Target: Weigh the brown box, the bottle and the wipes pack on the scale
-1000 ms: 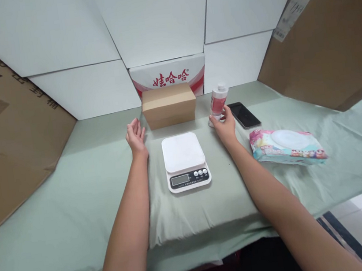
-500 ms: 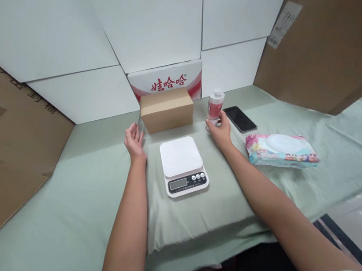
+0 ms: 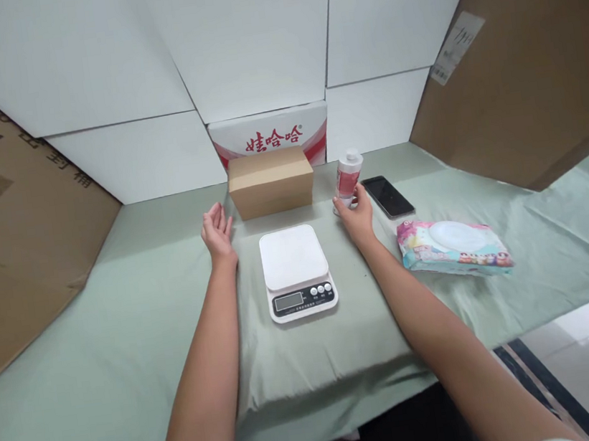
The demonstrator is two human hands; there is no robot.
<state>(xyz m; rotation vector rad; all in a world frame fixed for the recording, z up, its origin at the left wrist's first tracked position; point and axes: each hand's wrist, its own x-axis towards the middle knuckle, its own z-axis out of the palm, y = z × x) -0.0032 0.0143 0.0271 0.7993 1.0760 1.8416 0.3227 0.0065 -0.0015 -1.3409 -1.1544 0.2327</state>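
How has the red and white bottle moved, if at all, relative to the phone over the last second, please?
No. The bottle stands just left of the phone, as before, with the right hand on it.

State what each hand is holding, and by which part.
The right hand has its fingers around the lower body of the small upright bottle. The left hand is open and holds nothing.
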